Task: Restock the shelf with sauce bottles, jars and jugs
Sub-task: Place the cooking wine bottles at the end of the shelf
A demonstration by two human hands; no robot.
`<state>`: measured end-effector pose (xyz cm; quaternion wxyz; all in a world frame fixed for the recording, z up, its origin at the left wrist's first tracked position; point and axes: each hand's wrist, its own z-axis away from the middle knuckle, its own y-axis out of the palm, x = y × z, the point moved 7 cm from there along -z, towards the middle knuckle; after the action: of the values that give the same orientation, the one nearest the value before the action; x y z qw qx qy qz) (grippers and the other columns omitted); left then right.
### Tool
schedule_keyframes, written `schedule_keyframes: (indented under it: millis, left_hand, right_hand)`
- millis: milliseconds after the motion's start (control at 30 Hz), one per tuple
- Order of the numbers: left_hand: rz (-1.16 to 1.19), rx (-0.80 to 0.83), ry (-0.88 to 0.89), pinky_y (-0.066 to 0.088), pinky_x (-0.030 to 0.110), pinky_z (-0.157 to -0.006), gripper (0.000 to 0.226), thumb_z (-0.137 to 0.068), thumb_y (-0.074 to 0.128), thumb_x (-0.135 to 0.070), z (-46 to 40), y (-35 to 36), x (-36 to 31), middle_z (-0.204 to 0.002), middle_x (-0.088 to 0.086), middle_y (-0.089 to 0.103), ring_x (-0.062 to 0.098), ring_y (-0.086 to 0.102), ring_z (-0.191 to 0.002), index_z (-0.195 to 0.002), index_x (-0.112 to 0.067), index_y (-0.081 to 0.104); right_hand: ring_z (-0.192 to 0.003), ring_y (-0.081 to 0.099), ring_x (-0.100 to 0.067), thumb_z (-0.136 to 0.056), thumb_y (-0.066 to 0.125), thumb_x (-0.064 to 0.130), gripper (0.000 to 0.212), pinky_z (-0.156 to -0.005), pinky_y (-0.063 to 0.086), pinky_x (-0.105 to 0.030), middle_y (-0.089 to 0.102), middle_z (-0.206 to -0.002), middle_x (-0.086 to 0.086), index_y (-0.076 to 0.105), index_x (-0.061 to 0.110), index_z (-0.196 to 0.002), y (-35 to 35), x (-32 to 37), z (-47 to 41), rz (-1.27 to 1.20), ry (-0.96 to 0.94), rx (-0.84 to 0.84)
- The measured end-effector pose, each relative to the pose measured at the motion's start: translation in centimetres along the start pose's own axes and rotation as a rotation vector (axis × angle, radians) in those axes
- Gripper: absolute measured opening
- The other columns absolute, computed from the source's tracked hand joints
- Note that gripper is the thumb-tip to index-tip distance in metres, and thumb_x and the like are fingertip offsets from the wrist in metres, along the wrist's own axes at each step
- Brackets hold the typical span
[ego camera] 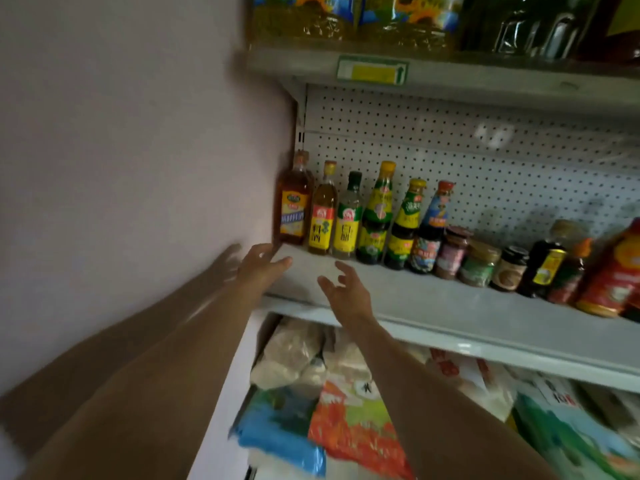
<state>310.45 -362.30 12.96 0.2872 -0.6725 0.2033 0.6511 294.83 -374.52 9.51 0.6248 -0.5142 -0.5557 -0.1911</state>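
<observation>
At twelve o'clock, my empty, spread left hand (261, 268) and right hand (346, 289) could topple the bottles (349, 216) if I reach carelessly.

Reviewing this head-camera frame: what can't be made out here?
- Label text on the sauce bottles: too small and blurred.
- Red container: cut by the right edge.
- Oil jugs on the top shelf: cut by the top edge.
- Bags below: partly hidden by the right forearm.
</observation>
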Motion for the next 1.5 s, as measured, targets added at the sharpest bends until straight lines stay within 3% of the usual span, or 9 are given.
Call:
schedule_keyframes:
  millis: [200,367,467,700,867,1133,1267,1333,1500]
  left_hand:
    - [0.011,0.001,-0.083,0.048,0.028,-0.075,0.057,-0.080,0.079,-0.009,11.6,0.2,8.1,-0.111,0.001,0.055,0.011,0.052,-0.088,-0.131,-0.016,0.053]
    - [-0.048,0.056,-0.177,0.044,0.025,-0.067,0.054,-0.079,0.079,-0.009,19.2,1.0,14.4,-0.099,0.004,0.052,0.016,0.055,-0.082,-0.127,-0.020,0.055]
    - [-0.144,0.084,-0.212,0.042,0.025,-0.061,0.054,-0.076,0.082,-0.014,22.1,1.2,17.8,-0.096,0.002,0.056,0.015,0.056,-0.077,-0.123,-0.026,0.056]
    - [-0.309,0.176,-0.242,0.047,0.041,-0.101,0.061,-0.077,0.081,-0.014,24.4,1.4,24.4,-0.121,0.001,0.051,0.019,0.051,-0.113,-0.131,-0.026,0.055]
    - [-0.335,0.239,-0.290,0.049,0.037,-0.095,0.063,-0.078,0.080,-0.016,23.7,1.8,29.2,-0.121,0.003,0.051,0.017,0.048,-0.105,-0.133,-0.027,0.053]
    - [-0.362,0.339,-0.381,0.052,0.029,-0.078,0.063,-0.075,0.082,-0.021,22.7,2.4,38.0,-0.121,0.003,0.056,0.018,0.057,-0.096,-0.130,-0.031,0.052]
    - [-0.425,0.348,-0.450,0.054,0.043,-0.091,0.068,-0.057,0.086,-0.038,23.4,2.8,45.0,-0.117,0.005,0.061,0.025,0.061,-0.106,-0.118,-0.033,0.058]
    - [-0.458,0.373,-0.497,0.051,0.039,-0.092,0.068,-0.065,0.087,-0.033,24.2,3.1,48.2,-0.125,0.004,0.060,0.025,0.059,-0.112,-0.125,-0.029,0.057]
    - [-0.402,0.354,-0.624,0.048,0.033,-0.087,0.060,-0.078,0.083,-0.027,26.6,4.3,57.4,-0.121,0.003,0.057,0.022,0.057,-0.111,-0.130,-0.023,0.055]
  right_hand:
    - [-0.109,0.064,-0.028,-0.087,0.075,0.035,0.059,-0.089,0.051,-0.038,0.066,-0.119,-0.008,0.051,0.025,-0.140,-2.8,-4.6,10.4,0.165,0.028,0.077]
    - [-0.101,0.060,-0.024,-0.085,0.078,0.030,0.060,-0.080,0.045,-0.027,0.061,-0.130,-0.009,0.053,0.026,-0.139,-3.4,-10.0,18.6,0.191,0.119,0.153]
    - [-0.114,0.060,-0.028,-0.083,0.080,0.030,0.067,-0.089,0.046,-0.031,0.060,-0.136,-0.011,0.050,0.026,-0.143,-3.4,-13.1,21.9,0.229,0.173,0.209]
    - [-0.120,0.058,-0.029,-0.084,0.081,0.033,0.078,-0.081,0.045,-0.028,0.054,-0.144,-0.009,0.042,0.028,-0.150,-2.3,-19.1,25.8,0.360,0.294,0.281]
    - [-0.131,0.049,-0.030,-0.083,0.081,0.031,0.079,-0.097,0.044,-0.033,0.048,-0.148,-0.009,0.040,0.029,-0.151,-0.1,-23.0,27.3,0.389,0.360,0.307]
    - [-0.125,0.053,-0.027,-0.087,0.077,0.032,0.076,-0.080,0.041,-0.026,0.046,-0.148,-0.009,0.037,0.029,-0.151,3.9,-31.1,29.7,0.431,0.499,0.345]
    - [-0.128,0.051,-0.027,-0.086,0.076,0.036,0.076,-0.098,0.050,-0.040,0.048,-0.147,-0.006,0.038,0.028,-0.151,5.5,-36.7,31.8,0.412,0.606,0.356]
    - [-0.130,0.050,-0.027,-0.085,0.076,0.039,0.076,-0.103,0.048,-0.044,0.050,-0.147,-0.005,0.039,0.026,-0.151,6.3,-39.7,32.8,0.418,0.634,0.363]
    - [-0.128,0.052,-0.026,-0.090,0.070,0.044,0.072,-0.087,0.042,-0.031,0.046,-0.150,-0.005,0.038,0.026,-0.152,9.4,-49.0,35.0,0.384,0.703,0.391]
